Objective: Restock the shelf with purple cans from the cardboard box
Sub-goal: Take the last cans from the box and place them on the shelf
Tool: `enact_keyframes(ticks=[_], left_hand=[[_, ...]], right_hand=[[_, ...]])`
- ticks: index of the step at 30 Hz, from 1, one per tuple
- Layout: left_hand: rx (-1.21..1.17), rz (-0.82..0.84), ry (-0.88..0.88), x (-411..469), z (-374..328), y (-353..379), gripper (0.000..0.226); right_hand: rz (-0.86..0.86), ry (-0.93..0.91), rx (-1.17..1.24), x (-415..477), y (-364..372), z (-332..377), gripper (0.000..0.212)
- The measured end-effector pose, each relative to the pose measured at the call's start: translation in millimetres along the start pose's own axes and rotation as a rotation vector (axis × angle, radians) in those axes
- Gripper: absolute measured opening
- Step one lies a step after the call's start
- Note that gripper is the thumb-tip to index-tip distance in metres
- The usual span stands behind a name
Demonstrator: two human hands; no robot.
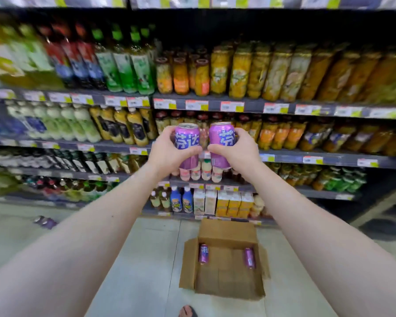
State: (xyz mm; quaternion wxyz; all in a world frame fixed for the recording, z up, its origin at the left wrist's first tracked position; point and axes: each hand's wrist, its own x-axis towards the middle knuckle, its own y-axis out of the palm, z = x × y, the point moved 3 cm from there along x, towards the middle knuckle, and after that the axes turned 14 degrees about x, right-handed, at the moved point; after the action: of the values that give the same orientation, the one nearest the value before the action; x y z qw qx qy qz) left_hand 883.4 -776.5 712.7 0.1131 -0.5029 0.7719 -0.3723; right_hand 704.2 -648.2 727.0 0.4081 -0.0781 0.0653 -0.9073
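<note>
Lying loose on the floor (146,259) far left, purple things (44,221), perhaps cans, too blurred for telling; possibly inviting a stumble when stepping that way.

Holding one can (188,143) upright in the left grip (169,154), fingers curling round its lower half, the top standing free. Holding a second can (222,140) the same way in the right grip (237,152), just beside the first, with a narrow gap between. Raising both in front of the shelf (284,157), level with jars (281,136) packed to the edge.

Finding no free slot for cans in this blurred view, so probably risking a knock against those jars when pushing in. Gripping low, likely inviting a tilt or slip, more so when setting one down with the other grip busy. Possibly clinking the two together, being so close.

Risking a dent or burst on any drop to the floor or into the box (224,280) below, two more cans (203,253) lying inside, or a hit on the foot (188,312) near it.
</note>
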Motion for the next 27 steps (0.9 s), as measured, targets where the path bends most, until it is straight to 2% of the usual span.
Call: enact_keyframes(ticks=[6,9,13,19,23,27], left_hand=[[0.078,-0.136,0.071,-41,-65,-128,0.085],[0.037,-0.220,0.094,-59,-88,-184,0.081],[0.033,-0.291,0.099,-78,-102,-243,0.080],[0.024,-0.353,0.091,-91,-98,-327,0.078],[0.039,-0.404,0.060,-80,-79,-375,0.070],[0.074,-0.465,0.091,-51,-53,-419,0.085]], right_hand=[[0.081,-0.171,0.055,-57,6,126,0.061],[0.123,-0.253,0.069,-81,15,180,0.069],[0.153,-0.318,0.074,-102,33,234,0.062],[0.218,-0.352,0.129,-115,79,301,0.061],[0.241,-0.356,0.161,-109,119,329,0.069],[0.230,-0.357,0.152,-93,176,351,0.072]])
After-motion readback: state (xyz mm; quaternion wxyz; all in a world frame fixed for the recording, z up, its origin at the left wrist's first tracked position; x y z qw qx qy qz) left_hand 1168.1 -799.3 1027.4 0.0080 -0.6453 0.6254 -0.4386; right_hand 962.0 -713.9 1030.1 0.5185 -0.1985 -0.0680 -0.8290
